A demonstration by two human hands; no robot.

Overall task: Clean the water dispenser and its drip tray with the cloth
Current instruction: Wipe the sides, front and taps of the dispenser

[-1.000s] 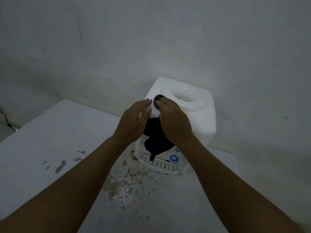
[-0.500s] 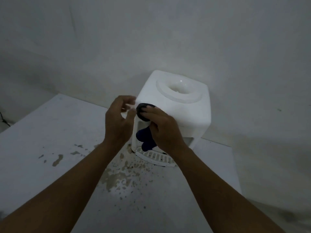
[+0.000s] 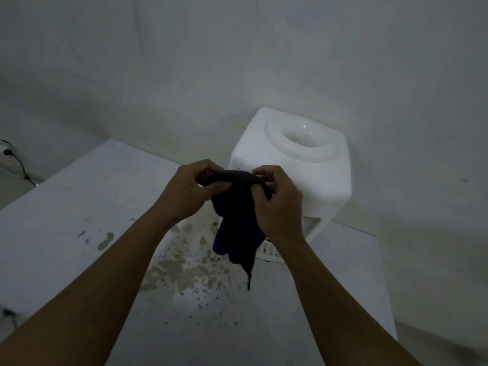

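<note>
A white tabletop water dispenser stands against the wall, its round bottle well open on top. A dark cloth hangs in the air in front of its left front corner. My left hand and my right hand both pinch the cloth's top edge, stretched between them. The cloth's tail dangles down toward the counter. Only a small piece of the white slotted drip tray shows below my right wrist; the cloth and hands hide the dispenser's taps.
The grey counter has brownish wet stains and specks in front of the dispenser. A dark cable hangs at the far left past the counter's edge. Plain walls close in behind and to the right.
My hands and the cloth came off the dispenser's front top corner toward me. The left hand, open half a second ago, now grips the cloth together with the right.
</note>
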